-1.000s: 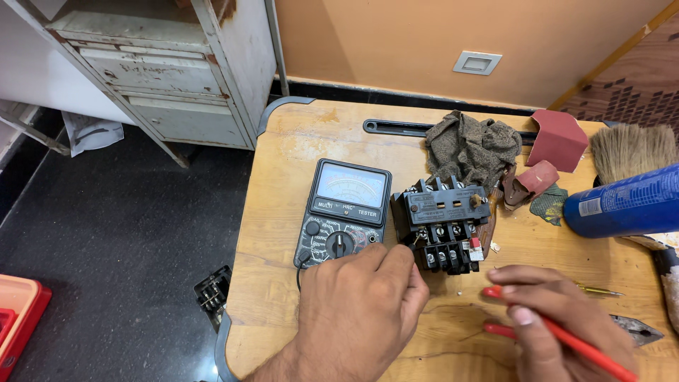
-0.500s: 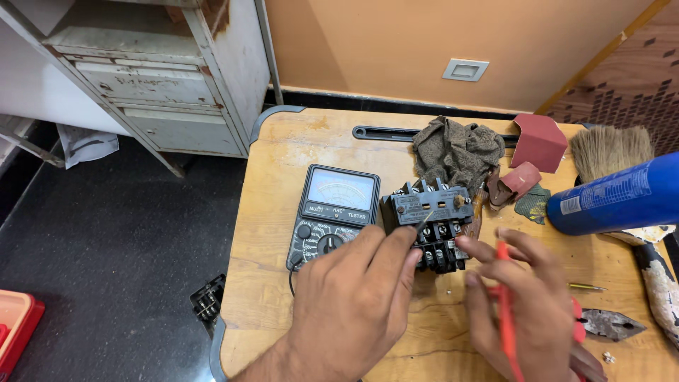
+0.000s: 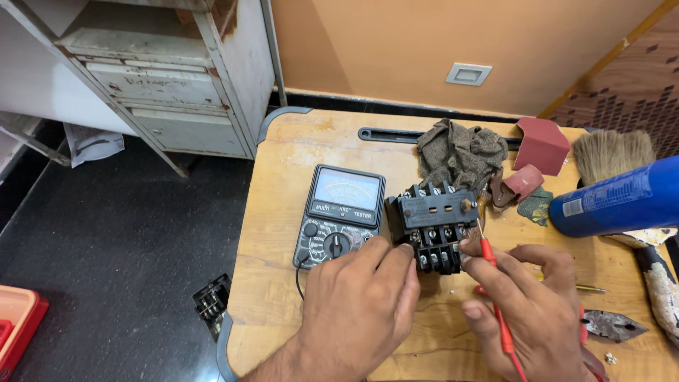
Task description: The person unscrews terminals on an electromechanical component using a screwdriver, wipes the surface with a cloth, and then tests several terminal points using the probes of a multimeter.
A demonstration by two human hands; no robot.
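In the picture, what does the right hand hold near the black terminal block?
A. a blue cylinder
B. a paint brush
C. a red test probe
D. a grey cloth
C: the right hand pinches a red test probe, whose metal tip points up at the black terminal block; the blue cylinder, the brush and the grey cloth lie untouched on the table.

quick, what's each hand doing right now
Left hand: fingers curled at the black contactor; grip cannot be told.
Right hand: closed on the red probe.
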